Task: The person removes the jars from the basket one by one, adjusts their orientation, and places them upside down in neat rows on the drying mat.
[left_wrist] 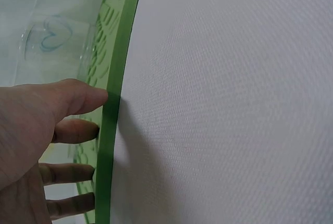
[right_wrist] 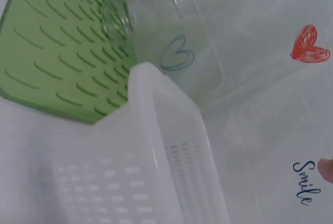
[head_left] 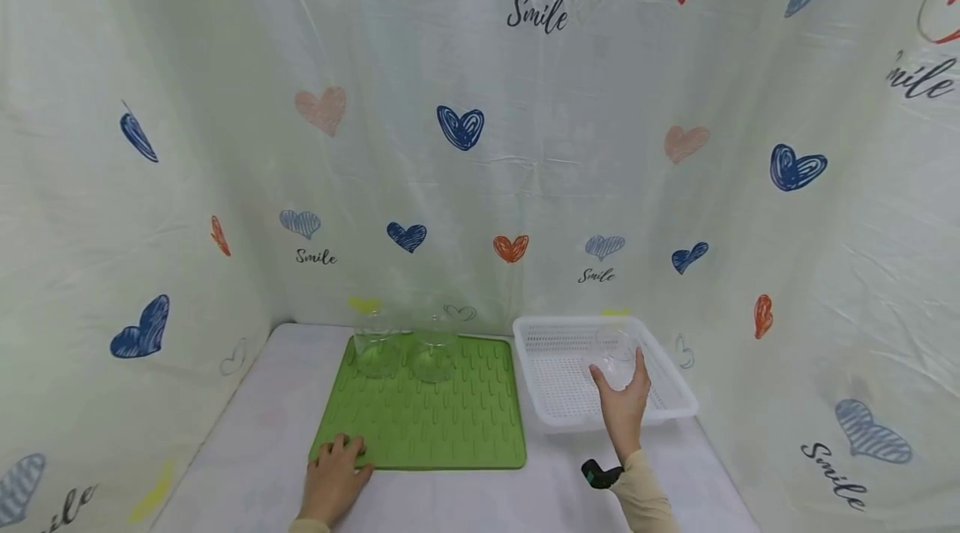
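Observation:
My left hand (head_left: 332, 476) rests at the front left corner of a green ridged drying mat (head_left: 442, 434), its loosely bent fingers on the mat. In the left wrist view the thumb (left_wrist: 86, 97) touches the mat's edge. Two clear glasses (head_left: 378, 356) stand side by side at the back of the mat. On the right, my right hand (head_left: 626, 409) reaches over a white perforated basket (head_left: 551, 418) and holds another clear glass between thumb and fingers. That glass (head_left: 613, 346) overlaps the basket's inside in the head view. The right wrist view catches only a fingertip (right_wrist: 325, 170).
The mat and basket lie next to each other on a table with a white cloth (head_left: 247, 424). Directly behind and at both sides hangs a pale curtain (head_left: 540, 149) printed with hearts. A black wrist strap piece (head_left: 600, 475) shows by the right sleeve.

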A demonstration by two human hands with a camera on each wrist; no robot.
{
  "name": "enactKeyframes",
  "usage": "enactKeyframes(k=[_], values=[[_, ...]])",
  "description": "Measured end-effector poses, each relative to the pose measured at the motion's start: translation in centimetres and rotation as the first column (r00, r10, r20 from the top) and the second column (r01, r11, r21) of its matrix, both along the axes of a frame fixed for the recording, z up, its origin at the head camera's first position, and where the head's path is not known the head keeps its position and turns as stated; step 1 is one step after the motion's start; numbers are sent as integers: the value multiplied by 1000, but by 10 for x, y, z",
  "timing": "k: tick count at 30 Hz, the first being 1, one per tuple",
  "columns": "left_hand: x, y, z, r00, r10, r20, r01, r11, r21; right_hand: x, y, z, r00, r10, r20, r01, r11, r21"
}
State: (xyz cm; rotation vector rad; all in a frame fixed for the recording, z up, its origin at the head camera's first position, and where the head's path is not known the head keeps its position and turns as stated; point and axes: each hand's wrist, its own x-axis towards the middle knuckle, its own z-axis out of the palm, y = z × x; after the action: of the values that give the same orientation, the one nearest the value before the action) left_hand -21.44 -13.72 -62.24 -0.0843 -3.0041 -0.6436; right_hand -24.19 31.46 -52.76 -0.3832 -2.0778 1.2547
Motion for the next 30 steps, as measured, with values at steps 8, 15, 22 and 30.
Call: enactKeyframes(k=[8,15,22,30], values=[[1,-2,1,1000,-4,-31,4,1000,15,-17,28,-1,986,-8,166,19,998,-67],[2,-2,0,1000,3,-29,-2,1000,25,-32,39,-3,945,72,320,22,960,-280],[3,-2,3,999,-2,-36,3,1000,17,-53,52,-8,889,136,438,46,924,-380],[3,-2,2,999,0,-38,0,1000,9,-65,65,-12,863,283,418,-24,850,-526]])
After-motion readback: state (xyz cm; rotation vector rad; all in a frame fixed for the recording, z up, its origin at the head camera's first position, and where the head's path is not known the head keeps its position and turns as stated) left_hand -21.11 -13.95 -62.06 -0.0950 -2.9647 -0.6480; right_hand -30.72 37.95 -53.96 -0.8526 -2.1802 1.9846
